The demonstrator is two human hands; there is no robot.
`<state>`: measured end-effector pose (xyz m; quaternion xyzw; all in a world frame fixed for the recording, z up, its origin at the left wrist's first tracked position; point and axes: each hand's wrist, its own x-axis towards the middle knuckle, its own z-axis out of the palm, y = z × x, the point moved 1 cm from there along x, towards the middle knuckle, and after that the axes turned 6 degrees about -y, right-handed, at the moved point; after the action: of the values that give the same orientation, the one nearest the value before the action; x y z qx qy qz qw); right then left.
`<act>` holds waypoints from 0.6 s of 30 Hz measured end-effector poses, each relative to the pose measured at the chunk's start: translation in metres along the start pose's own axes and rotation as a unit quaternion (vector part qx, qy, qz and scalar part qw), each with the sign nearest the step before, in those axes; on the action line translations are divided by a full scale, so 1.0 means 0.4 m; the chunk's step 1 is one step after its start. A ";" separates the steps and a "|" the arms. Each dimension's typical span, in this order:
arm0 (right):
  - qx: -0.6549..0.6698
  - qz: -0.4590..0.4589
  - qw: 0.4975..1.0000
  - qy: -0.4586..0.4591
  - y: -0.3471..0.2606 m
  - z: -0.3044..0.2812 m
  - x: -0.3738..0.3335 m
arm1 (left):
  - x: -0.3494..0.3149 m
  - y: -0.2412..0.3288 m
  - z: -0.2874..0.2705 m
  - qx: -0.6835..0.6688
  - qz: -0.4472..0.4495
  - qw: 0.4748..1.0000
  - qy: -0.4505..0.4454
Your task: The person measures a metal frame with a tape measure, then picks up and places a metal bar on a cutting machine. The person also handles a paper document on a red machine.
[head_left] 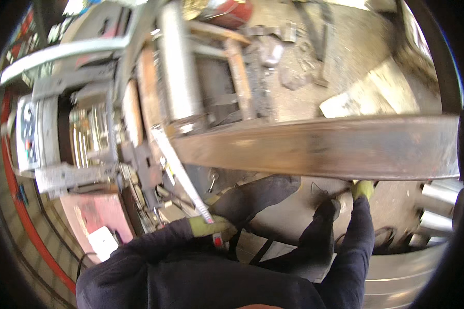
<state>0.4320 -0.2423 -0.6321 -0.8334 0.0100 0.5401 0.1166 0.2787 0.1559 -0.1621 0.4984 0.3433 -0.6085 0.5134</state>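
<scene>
My left hand (211, 227), in a yellow-green glove, is closed around a tape measure (218, 240) with a red and dark case close to my body. Its pale blade (183, 175) runs out up and to the left, with the far end beside the left end of a long rust-brown metal beam (314, 148). The beam lies across the view in front of me. At its near edge, toward the right end, is my gloved right hand (364, 190). That hand meets the edge, but its fingers are mostly hidden, so its grip cannot be made out.
A thick silvery cylinder (179, 67) lies beyond the beam's left end, near a rusty frame (238, 77). A rack of metal pieces (87, 131) stands left. Pale boards (371, 92) lie on the far floor. Silvery metal profiles (441, 198) are stacked at right.
</scene>
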 end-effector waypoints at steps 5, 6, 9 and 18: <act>0.049 -0.099 0.992 -0.063 0.131 -0.019 -0.245 | -0.075 -0.085 0.069 -0.155 0.092 0.984 0.006; 0.139 -0.099 0.980 -0.099 0.152 -0.058 -0.312 | -0.096 -0.094 0.070 -0.070 0.166 0.984 0.004; 0.289 -0.084 0.918 -0.259 0.123 -0.224 -0.550 | -0.164 -0.145 0.115 -0.193 0.146 0.969 0.052; 0.052 -0.374 0.866 -0.326 -0.999 -0.702 -1.224 | -0.245 -0.383 0.085 -0.289 0.311 0.897 0.121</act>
<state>0.5374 0.0352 -0.0074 -0.5435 -0.3133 0.6958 0.3498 0.1194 0.1881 -0.0735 0.4794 0.3907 -0.2267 0.7525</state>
